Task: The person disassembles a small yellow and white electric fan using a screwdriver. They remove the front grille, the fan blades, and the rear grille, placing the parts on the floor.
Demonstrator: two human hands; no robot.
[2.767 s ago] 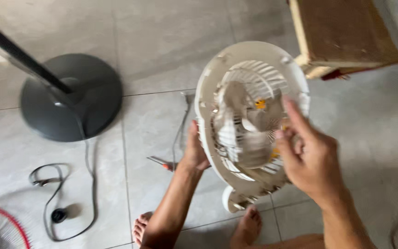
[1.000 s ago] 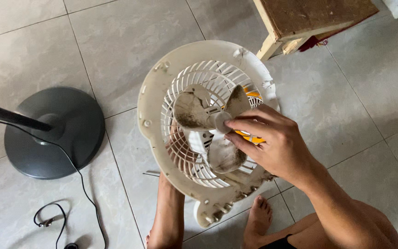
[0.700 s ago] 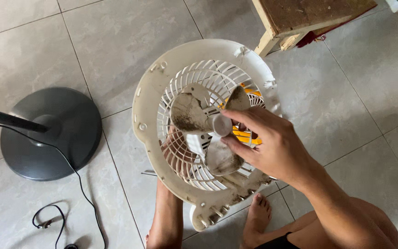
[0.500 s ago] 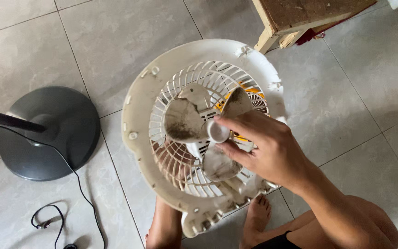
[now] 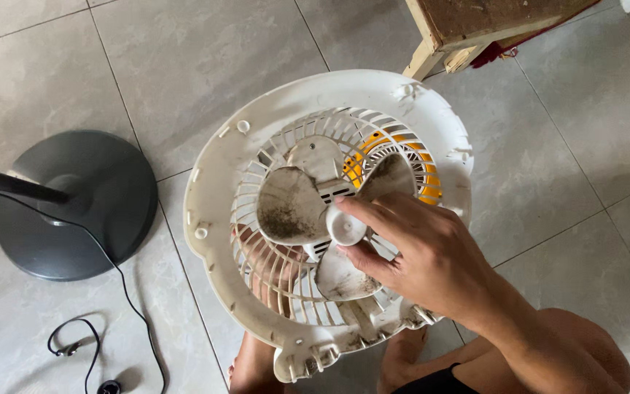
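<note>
One white fan housing (image 5: pixel 327 219), three dusty blades (image 5: pixel 292 205), one round grey stand base (image 5: pixel 74 204), two hands (image 5: pixel 432 263)

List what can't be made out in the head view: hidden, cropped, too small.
- Left hand: behind the fan housing, seen only through the grille; grip unclear.
- Right hand fingertips around the blade hub: whether pinching or just touching, unclear.
- Dirty blades: lower one partly under the right hand.
- Grey stand base: pole cut by left edge.
- Wooden stool: cropped at top.

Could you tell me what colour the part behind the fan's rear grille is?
Yellow-orange, showing through the white grille at upper right of the dusty blades; the head view shows it.
</note>
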